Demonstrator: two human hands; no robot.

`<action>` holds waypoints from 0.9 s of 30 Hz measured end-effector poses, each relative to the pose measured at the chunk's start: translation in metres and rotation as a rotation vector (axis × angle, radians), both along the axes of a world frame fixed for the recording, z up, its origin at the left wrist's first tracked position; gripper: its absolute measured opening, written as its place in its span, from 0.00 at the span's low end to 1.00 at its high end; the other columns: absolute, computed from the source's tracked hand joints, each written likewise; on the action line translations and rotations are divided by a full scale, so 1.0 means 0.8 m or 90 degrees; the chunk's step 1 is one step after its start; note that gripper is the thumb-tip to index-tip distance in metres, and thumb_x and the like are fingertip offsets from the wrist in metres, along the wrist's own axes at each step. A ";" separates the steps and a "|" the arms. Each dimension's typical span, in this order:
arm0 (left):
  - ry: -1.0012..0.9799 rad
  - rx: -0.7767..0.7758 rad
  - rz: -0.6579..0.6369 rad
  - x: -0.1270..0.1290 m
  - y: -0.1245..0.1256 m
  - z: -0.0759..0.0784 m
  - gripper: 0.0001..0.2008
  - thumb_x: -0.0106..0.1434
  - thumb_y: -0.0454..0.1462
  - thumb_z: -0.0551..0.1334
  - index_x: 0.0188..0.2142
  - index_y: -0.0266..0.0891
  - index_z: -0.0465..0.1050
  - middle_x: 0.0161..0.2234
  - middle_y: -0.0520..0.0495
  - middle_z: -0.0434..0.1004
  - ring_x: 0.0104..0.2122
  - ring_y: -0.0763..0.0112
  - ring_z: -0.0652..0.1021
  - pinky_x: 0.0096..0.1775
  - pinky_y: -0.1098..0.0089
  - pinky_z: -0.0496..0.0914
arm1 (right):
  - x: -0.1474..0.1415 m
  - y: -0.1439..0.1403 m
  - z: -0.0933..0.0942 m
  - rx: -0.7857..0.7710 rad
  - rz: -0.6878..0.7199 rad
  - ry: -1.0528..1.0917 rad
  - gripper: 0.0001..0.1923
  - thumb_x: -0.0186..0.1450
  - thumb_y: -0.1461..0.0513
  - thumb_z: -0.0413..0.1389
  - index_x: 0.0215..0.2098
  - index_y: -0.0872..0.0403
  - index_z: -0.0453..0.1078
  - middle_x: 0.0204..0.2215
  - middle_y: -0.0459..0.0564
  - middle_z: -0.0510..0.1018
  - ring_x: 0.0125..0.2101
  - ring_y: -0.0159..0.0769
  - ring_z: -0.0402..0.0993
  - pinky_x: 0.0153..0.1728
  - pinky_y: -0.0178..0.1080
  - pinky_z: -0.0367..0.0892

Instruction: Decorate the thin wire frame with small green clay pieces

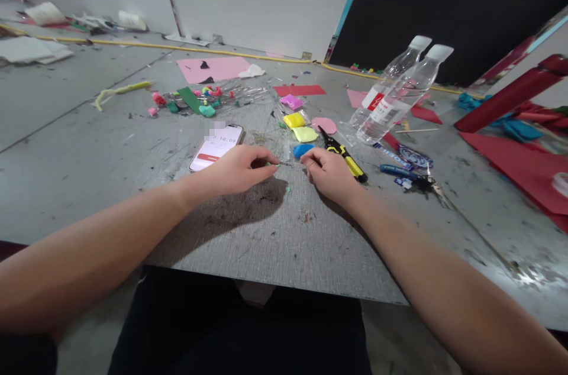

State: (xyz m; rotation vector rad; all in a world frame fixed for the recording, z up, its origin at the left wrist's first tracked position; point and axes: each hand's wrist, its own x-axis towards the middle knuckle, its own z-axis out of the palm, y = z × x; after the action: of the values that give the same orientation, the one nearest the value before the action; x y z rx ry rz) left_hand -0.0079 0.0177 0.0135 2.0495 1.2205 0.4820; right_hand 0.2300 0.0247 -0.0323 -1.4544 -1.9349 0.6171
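Green-tipped thin wire (284, 164) pinched between my left hand (237, 169) and right hand (326, 173) fingers; light, bendy, I'd grip its ends.

A thin wire (286, 164) with a green tip lies level on the grey board, pinched at both ends.

Grey board (275, 245) underneath it all. Just beyond the white-screened phone (216, 146), clay lumps: yellow (294, 120), pale yellow (305, 134), blue (302, 150), magenta (291, 102). Right of them, black-and-yellow cutters (344, 155); farther right, clear white-capped bottles (399, 91), red paper (523, 171).
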 end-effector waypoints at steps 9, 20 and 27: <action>0.040 0.068 -0.087 -0.003 0.003 -0.008 0.13 0.67 0.42 0.60 0.42 0.39 0.80 0.29 0.50 0.78 0.28 0.71 0.74 0.31 0.69 0.65 | -0.009 -0.014 0.007 0.000 0.149 -0.148 0.11 0.65 0.57 0.63 0.30 0.52 0.69 0.29 0.46 0.75 0.29 0.35 0.67 0.32 0.39 0.59; 0.057 0.072 -0.112 -0.001 0.002 -0.001 0.12 0.66 0.40 0.60 0.43 0.39 0.80 0.39 0.46 0.85 0.37 0.67 0.80 0.39 0.68 0.68 | -0.012 -0.026 0.012 -0.006 0.241 -0.162 0.16 0.60 0.56 0.72 0.35 0.51 0.69 0.32 0.45 0.73 0.32 0.35 0.67 0.34 0.38 0.59; 0.068 0.085 -0.123 -0.002 0.002 -0.001 0.13 0.67 0.40 0.60 0.43 0.38 0.81 0.35 0.47 0.84 0.33 0.68 0.78 0.36 0.68 0.67 | -0.011 -0.022 0.013 -0.021 0.208 -0.154 0.13 0.63 0.59 0.68 0.32 0.52 0.68 0.30 0.44 0.72 0.30 0.34 0.66 0.32 0.38 0.58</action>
State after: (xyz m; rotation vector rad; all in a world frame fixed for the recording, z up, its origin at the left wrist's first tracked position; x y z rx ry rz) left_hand -0.0093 0.0191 0.0126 2.3054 1.0621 0.3743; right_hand 0.2209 0.0070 -0.0217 -1.2891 -2.3906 0.6415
